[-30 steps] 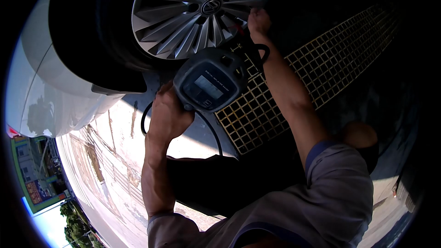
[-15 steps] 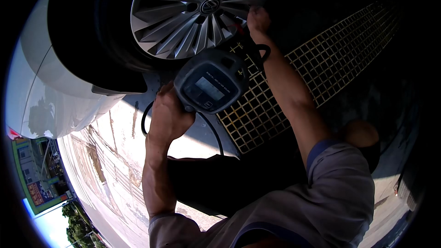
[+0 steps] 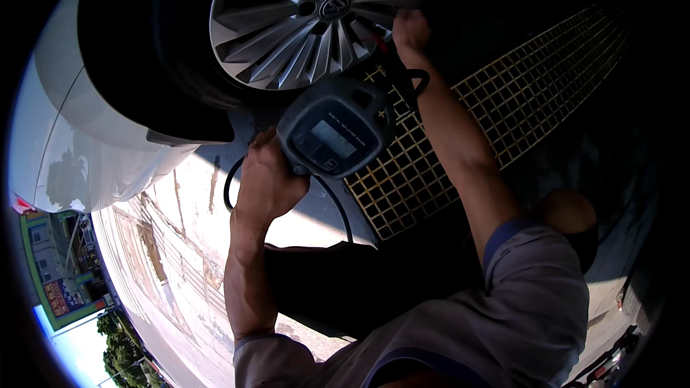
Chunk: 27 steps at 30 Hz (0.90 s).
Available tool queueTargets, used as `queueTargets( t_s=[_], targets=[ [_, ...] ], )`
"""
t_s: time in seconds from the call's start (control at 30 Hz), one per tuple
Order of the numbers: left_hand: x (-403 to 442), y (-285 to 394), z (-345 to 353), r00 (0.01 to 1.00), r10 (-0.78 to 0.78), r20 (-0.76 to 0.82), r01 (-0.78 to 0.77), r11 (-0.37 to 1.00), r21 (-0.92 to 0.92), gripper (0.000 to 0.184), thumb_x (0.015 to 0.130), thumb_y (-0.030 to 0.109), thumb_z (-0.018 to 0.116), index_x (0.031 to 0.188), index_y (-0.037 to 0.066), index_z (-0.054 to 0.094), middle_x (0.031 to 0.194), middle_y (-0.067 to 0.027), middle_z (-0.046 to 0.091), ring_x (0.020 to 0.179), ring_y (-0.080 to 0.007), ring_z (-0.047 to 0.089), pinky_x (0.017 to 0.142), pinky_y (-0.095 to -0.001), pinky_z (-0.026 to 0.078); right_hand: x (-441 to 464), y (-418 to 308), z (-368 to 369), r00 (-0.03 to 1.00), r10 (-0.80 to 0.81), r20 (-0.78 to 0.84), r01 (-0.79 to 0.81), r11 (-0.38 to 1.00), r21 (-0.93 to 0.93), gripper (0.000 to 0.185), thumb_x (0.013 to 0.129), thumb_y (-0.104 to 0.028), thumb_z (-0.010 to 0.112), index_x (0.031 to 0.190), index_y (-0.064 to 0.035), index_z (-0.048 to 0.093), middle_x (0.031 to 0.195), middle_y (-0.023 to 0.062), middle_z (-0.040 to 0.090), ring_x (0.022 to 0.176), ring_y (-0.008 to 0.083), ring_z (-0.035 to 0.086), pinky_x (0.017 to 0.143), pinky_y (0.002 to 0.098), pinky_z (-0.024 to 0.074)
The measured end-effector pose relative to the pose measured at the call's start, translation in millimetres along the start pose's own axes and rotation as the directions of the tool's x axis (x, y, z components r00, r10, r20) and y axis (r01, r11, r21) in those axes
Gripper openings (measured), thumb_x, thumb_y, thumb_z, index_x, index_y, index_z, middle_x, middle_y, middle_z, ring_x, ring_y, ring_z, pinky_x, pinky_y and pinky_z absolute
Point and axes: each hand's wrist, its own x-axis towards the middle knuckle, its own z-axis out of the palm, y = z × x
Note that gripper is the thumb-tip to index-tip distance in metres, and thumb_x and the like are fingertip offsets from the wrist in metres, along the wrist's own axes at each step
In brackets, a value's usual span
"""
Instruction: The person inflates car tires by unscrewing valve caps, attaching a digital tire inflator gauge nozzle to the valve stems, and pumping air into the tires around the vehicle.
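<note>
Strong sunlight falls on the pale, stained ground [image 3: 180, 251] at lower left, while deep shade covers the upper right. There a yellowish grating [image 3: 532, 90] runs diagonally. Near the lower left edge stand a green-trimmed building [image 3: 52, 266] and trees [image 3: 123, 352], under a very bright sky [image 3: 77, 348].

V. high contrast: hard sun nearly blows out pavement [image 3: 183, 223], lower L; tire [image 3: 129, 50] & far R sink to near-blk, detail lost. Wheel rim [image 3: 277, 43] dimly lit w/ soft highlights. Gauge [image 3: 334, 133] in shade, label sm. but approx. legible. Fisheye bends edges; dark vignette in corners.
</note>
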Motion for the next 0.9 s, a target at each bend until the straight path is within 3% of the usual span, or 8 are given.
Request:
queueTargets(
  t_s=[0.07, 0.27, 0.37, 0.47, 0.67, 0.77, 0.9],
  targets=[
    [-0.1, 0.9, 0.6, 1.000, -0.016, -0.007, 0.016, 1.000, -0.014, 0.030, 0.071, -0.001, 0.070, 0.100, -0.001, 0.066, 0.098, -0.0252, 0.071, 0.094, -0.0486, 0.067, 0.091, -0.0520, 0.054, -1.8, -2.0, 0.5, 0.999, 0.006, -0.049, -0.002, 0.997, 0.077, 0.043, 0.094, -0.041, 0.065, 0.113, -0.0041, 0.075, 0.120, 0.0257, 0.071, 0.112, 0.0459, 0.068, 0.099, 0.0515, 0.0539],
    [0.4, 0.5, 1.0, 1.000, -0.005, 0.003, 0.005, 1.000, -0.024, 0.030, 0.071, -0.001, 0.070, 0.102, -0.001, 0.066, 0.096, -0.0249, 0.072, 0.096, -0.0484, 0.067, 0.092, -0.0517, 0.054, 0.8, -0.1, -2.7, 0.998, 0.070, 0.008, -0.070, 0.996, 0.051, 0.041, 0.095, -0.043, 0.065, 0.113, -0.0068, 0.073, 0.118, 0.0241, 0.073, 0.114, 0.0440, 0.068, 0.100, 0.0520, 0.0541],
    [0.9, 1.2, 0.3, 1.000, 0.013, 0.012, -0.013, 1.000, -0.022, 0.030, 0.071, -0.001, 0.069, 0.101, 0.000, 0.066, 0.094, -0.0250, 0.072, 0.096, -0.0484, 0.067, 0.093, -0.0517, 0.053, 2.2, 3.4, -1.9, 0.999, 0.004, 0.044, -0.001, 0.998, -0.065, 0.042, 0.093, -0.044, 0.068, 0.114, -0.0077, 0.073, 0.119, 0.0239, 0.072, 0.114, 0.0439, 0.068, 0.100, 0.0517, 0.0543],
    [1.2, 2.3, 0.9, 1.000, 0.021, -0.003, -0.021, 0.999, -0.032, 0.030, 0.071, -0.002, 0.069, 0.101, 0.000, 0.066, 0.092, -0.0250, 0.072, 0.096, -0.0484, 0.066, 0.094, -0.0518, 0.053, -1.2, 2.6, 1.9, 0.999, -0.030, -0.035, 0.030, 0.999, 0.013, 0.041, 0.094, -0.043, 0.067, 0.115, -0.0077, 0.073, 0.121, 0.0243, 0.071, 0.115, 0.0449, 0.067, 0.100, 0.0524, 0.0541],
    [0.3, 0.9, 0.2, 1.000, 0.009, 0.015, -0.008, 0.999, -0.040, 0.030, 0.071, -0.002, 0.069, 0.101, 0.000, 0.066, 0.094, -0.0244, 0.072, 0.096, -0.0486, 0.066, 0.094, -0.0520, 0.053, -0.9, 0.3, 2.4, 0.995, 0.060, -0.082, -0.050, 0.991, 0.127, 0.038, 0.096, -0.038, 0.066, 0.115, -0.0058, 0.070, 0.119, 0.0222, 0.073, 0.114, 0.0434, 0.068, 0.099, 0.0510, 0.0544],
    [-0.1, 0.0, 1.4, 1.000, 0.023, 0.021, -0.022, 0.999, -0.043, 0.030, 0.072, -0.002, 0.069, 0.102, -0.001, 0.066, 0.095, -0.0244, 0.072, 0.096, -0.0487, 0.066, 0.094, -0.0520, 0.053, 10.9, 5.8, 4.1, 0.997, -0.022, 0.073, 0.027, 0.997, -0.073, 0.038, 0.093, -0.033, 0.067, 0.111, 0.0005, 0.068, 0.112, 0.0255, 0.073, 0.107, 0.0427, 0.071, 0.093, 0.0503, 0.0574],
    [-1.4, -2.7, 0.7, 0.999, 0.041, 0.030, -0.039, 0.998, -0.047, 0.030, 0.072, -0.002, 0.069, 0.102, -0.001, 0.066, 0.095, -0.0246, 0.072, 0.096, -0.0488, 0.066, 0.093, -0.0519, 0.053, 10.0, 19.6, 19.7, 0.990, -0.110, -0.092, 0.119, 0.988, 0.094, 0.038, 0.093, -0.033, 0.067, 0.111, 0.0006, 0.068, 0.106, 0.0250, 0.074, 0.102, 0.0423, 0.072, 0.092, 0.0498, 0.0576]
  ],
)
